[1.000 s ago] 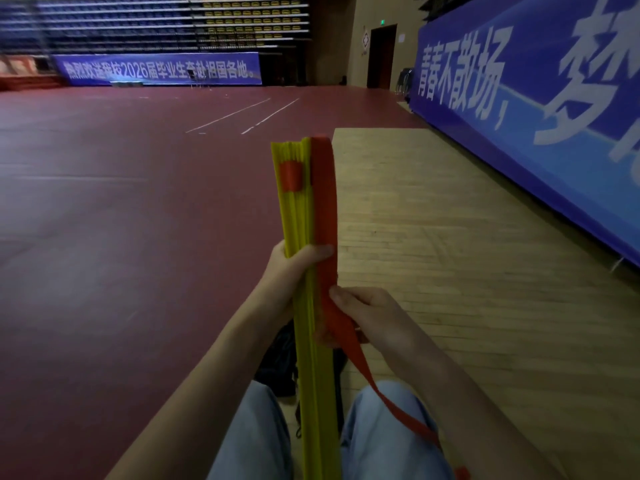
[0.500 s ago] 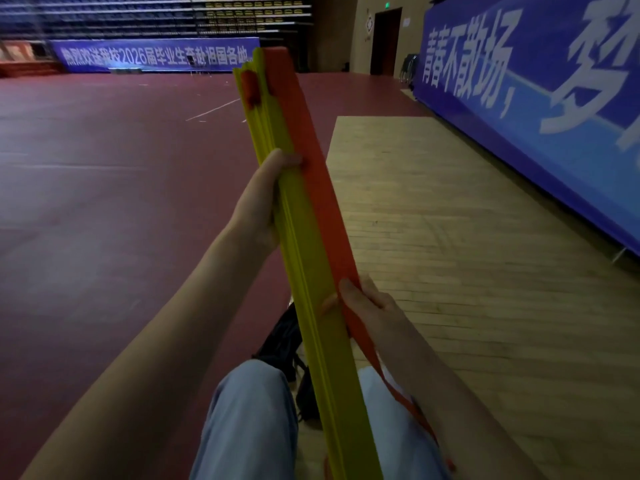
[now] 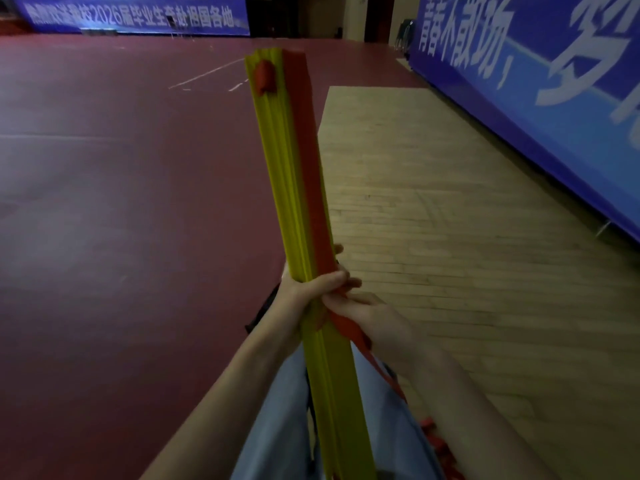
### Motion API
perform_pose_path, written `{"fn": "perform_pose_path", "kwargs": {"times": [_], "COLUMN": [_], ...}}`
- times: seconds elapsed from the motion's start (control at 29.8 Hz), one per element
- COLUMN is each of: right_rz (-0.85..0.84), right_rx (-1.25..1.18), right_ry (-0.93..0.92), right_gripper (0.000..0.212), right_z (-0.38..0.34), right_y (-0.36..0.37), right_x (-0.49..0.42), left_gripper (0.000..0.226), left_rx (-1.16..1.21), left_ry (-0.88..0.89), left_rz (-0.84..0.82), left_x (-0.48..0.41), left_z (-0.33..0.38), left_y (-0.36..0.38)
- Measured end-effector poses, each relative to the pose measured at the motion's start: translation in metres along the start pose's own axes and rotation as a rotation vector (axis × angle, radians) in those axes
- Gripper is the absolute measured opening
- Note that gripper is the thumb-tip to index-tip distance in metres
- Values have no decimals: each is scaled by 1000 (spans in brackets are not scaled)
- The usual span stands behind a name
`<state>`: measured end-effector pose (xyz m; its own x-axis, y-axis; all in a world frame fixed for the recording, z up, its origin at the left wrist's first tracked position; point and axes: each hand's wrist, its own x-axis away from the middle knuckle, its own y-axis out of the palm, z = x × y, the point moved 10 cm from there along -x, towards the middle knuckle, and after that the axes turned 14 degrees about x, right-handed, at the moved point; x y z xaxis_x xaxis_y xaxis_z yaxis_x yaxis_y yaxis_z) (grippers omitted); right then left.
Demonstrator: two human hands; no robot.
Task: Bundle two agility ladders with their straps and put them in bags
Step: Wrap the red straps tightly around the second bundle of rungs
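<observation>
Nearest, at six o'clock, the ladder (image 3: 284, 188) rose as a folded yellow stack from between the legs (image 3: 273, 427), its long axis running up toward twelve and leaning slightly to eleven. The slack of its red strap (image 3: 313, 174) trailed off to five o'clock past the right thigh. Halfway up, the left hand (image 3: 304, 289) was clamped round the stack, thumb across the front. The right hand (image 3: 377, 323), touching it at four o'clock, was closed on the strap where it left the rungs. Above the hands the strap lay flat along the stack's right edge to the far tip. By my judgement the wrap hinged on this: the strap lay rightward, so the nearer right hand would lead it across. Beyond lay maroon floor (image 3: 121, 202) and, at two o'clock, a blue banner (image 3: 519, 81).
</observation>
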<state>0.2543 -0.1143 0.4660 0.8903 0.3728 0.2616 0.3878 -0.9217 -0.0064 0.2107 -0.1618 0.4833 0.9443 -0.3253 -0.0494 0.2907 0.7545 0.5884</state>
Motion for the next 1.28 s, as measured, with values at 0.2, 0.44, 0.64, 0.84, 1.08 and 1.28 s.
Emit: {"fn": "perform_pose_path", "kwargs": {"times": [0.2,0.44,0.64,0.84,1.08,1.28], "right_rz": [115,364,499,290,103,89], "right_rx": [23,-95,208,181,168,115], "right_ry": [28,-106,-205,16,161,195], "right_gripper": [38,29,26,17,37,19], "right_z": [14,8,-12,12,43,65], "right_y": [-10,-27,-51,-32,-16,-14], "right_x": [8,22,42,25,18,13], "left_gripper": [32,32,28,16,16,15], "left_rx": [72,97,145,195,177,75], "left_ry": [-62,-76,19,81,143,113], "left_rz": [10,-98,61,101,126,76], "left_x": [-9,-21,-39,-45,-45,-42], "left_z": [-6,0,24,50,67,51], "left_y": [2,25,0,-7,-21,-6]}}
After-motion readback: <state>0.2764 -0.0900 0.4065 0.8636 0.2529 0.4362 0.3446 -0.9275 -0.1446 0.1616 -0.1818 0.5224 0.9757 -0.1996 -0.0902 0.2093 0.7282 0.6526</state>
